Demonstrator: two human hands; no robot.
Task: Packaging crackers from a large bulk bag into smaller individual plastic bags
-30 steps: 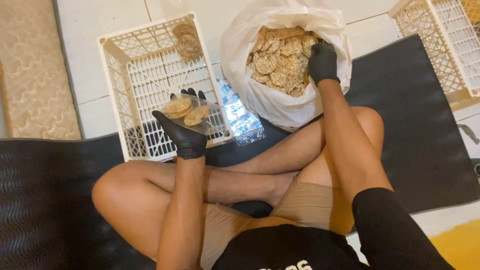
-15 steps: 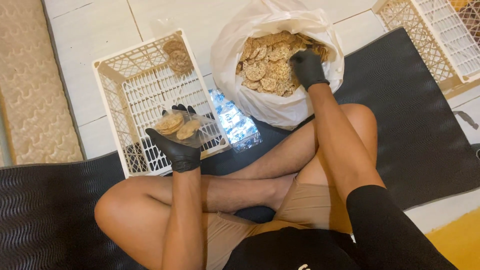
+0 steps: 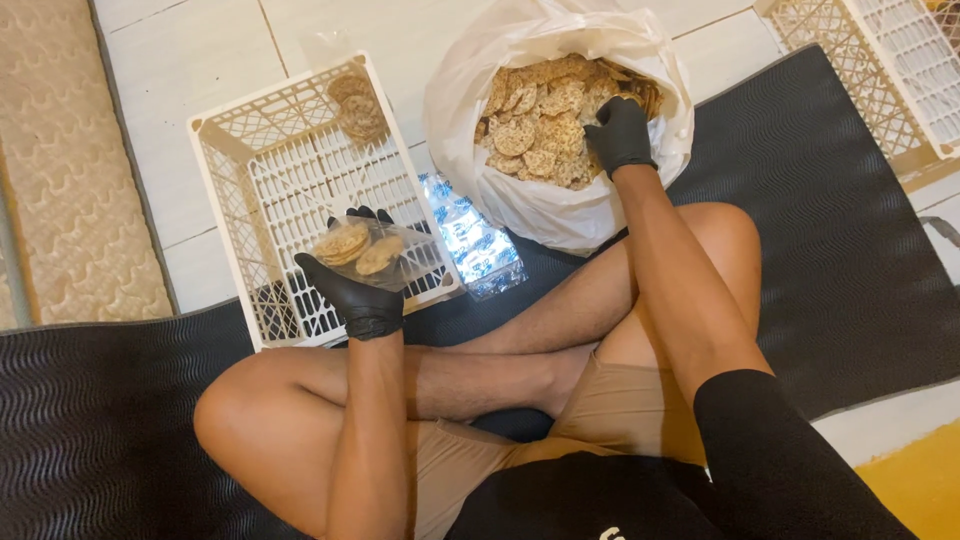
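Clear plastic bag point(image 3: 362, 252), holding a few round crackers, rests mouth-up in the gloved left hand point(image 3: 358, 290), fingers cupped round it, over the white crate point(image 3: 300, 190). Crate: two filled packs in the far corner. Beyond, the right hand point(image 3: 620, 135) grips crackers inside the big white sack point(image 3: 540, 200), which is heaped full.

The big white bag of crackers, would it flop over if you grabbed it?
Probably. The white bag looks thin and crinkly, so it would sag. The crackers look dry and flat, likely light but snappable. The right hand rests among them.
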